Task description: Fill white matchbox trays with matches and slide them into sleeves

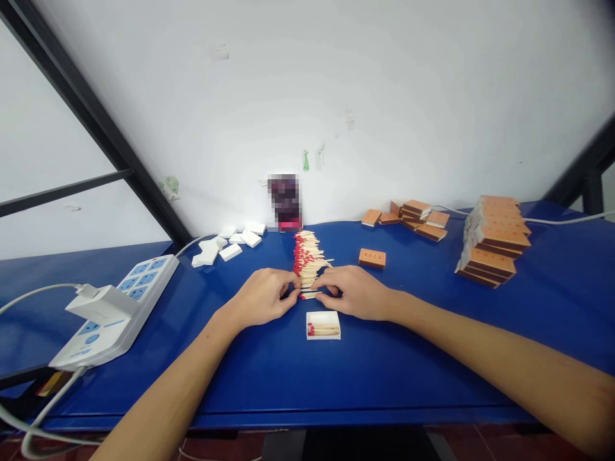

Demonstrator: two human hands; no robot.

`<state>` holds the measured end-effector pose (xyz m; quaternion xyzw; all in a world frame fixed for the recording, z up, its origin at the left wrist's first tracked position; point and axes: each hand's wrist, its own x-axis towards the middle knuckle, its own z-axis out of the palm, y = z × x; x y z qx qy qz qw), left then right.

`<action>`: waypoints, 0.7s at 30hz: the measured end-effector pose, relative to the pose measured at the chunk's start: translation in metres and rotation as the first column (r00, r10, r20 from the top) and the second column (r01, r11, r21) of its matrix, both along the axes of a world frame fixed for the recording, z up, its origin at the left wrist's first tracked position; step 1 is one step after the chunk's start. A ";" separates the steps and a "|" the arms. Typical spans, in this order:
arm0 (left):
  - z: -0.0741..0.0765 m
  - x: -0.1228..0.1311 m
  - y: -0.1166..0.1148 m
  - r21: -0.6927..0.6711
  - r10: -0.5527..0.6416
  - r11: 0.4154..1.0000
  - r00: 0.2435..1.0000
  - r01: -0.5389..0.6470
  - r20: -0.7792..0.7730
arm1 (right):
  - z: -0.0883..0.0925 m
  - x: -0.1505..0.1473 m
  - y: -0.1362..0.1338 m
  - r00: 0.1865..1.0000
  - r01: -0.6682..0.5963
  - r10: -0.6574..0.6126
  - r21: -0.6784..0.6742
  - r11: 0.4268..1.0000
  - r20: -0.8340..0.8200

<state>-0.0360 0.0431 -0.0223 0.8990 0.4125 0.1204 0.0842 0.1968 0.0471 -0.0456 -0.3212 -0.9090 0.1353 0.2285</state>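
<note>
A long pile of red-headed matches (310,255) lies on the blue table in front of me. My left hand (269,296) is at the near end on the red-head side, thumb and forefinger closed on the matches there. From the other side, my right hand (353,291) has its thumb and forefinger curled against the bare stick ends of the same few matches. Exactly how many sit between my fingers is hidden. Just nearer to me is a white matchbox tray (323,316) with some matches lying in its lower part, heads to the left.
White inner trays (231,252) lie scattered at back left. One orange matchbox (371,258) lies right of the pile; more orange boxes (417,214) and a tall stack (497,243) are farther right. A power strip (144,307) with a plugged-in charger (103,305) occupies the left.
</note>
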 end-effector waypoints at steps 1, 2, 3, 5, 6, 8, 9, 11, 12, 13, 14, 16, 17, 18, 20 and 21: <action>0.001 0.000 0.000 0.002 -0.001 1.000 1.000 0.001 -0.002 | 0.000 0.000 0.000 1.000 -0.001 0.001 0.004 1.000 0.002; 0.001 0.000 -0.001 0.006 -0.003 1.000 1.000 0.003 -0.005 | 0.000 0.000 0.000 1.000 -0.001 0.001 0.007 1.000 0.004; 0.002 0.000 -0.001 0.011 -0.006 1.000 1.000 0.006 -0.009 | 0.000 0.000 0.000 1.000 -0.001 0.001 0.010 1.000 0.006; 0.002 0.000 -0.002 0.021 -0.012 1.000 1.000 0.013 -0.016 | 0.001 0.000 0.000 1.000 -0.002 0.002 0.010 1.000 0.008; 0.003 0.000 -0.002 0.024 -0.014 1.000 1.000 0.015 -0.018 | 0.001 0.000 0.000 1.000 -0.002 0.002 0.010 1.000 0.009; 0.002 0.000 -0.001 0.031 -0.019 0.999 1.000 0.020 -0.019 | 0.002 0.000 -0.001 1.000 -0.001 0.001 0.010 1.000 0.013; 0.002 0.000 -0.001 0.033 -0.022 0.999 1.000 0.022 -0.019 | 0.002 0.000 -0.001 1.000 0.002 -0.002 0.012 1.000 0.014; 0.002 0.000 -0.001 0.036 -0.026 0.999 1.000 0.026 -0.017 | 0.002 -0.001 -0.001 1.000 0.004 -0.004 0.016 1.000 0.018; 0.002 -0.001 -0.001 0.035 -0.027 0.999 0.999 0.028 -0.016 | 0.002 -0.001 -0.001 1.000 0.003 -0.004 0.017 1.000 0.020; 0.002 -0.001 -0.001 0.033 -0.027 0.999 1.000 0.028 -0.016 | 0.002 -0.001 -0.001 1.000 0.002 -0.003 0.018 1.000 0.019; 0.002 -0.001 -0.001 0.029 -0.027 0.999 1.000 0.027 -0.016 | 0.002 -0.001 -0.001 1.000 0.000 -0.001 0.019 1.000 0.018; 0.002 -0.001 -0.001 0.022 -0.025 0.999 1.000 0.025 -0.015 | 0.001 -0.001 0.000 1.000 -0.006 0.005 0.018 1.000 0.015; 0.002 -0.001 -0.001 0.019 -0.024 1.000 1.000 0.024 -0.014 | 0.001 -0.001 0.000 1.000 -0.006 0.006 0.018 1.000 0.013; 0.002 0.000 -0.001 0.016 -0.023 1.000 1.000 0.023 -0.013 | 0.001 -0.001 0.000 1.000 -0.005 0.005 0.017 1.000 0.013; 0.002 0.000 -0.001 0.016 -0.020 1.000 1.000 0.020 -0.008 | 0.000 -0.001 0.000 1.000 0.000 -0.001 0.017 1.000 0.019; 0.002 0.000 -0.001 0.018 -0.018 1.000 1.000 0.018 -0.007 | 0.001 -0.001 0.000 1.000 0.004 -0.004 0.018 1.000 0.022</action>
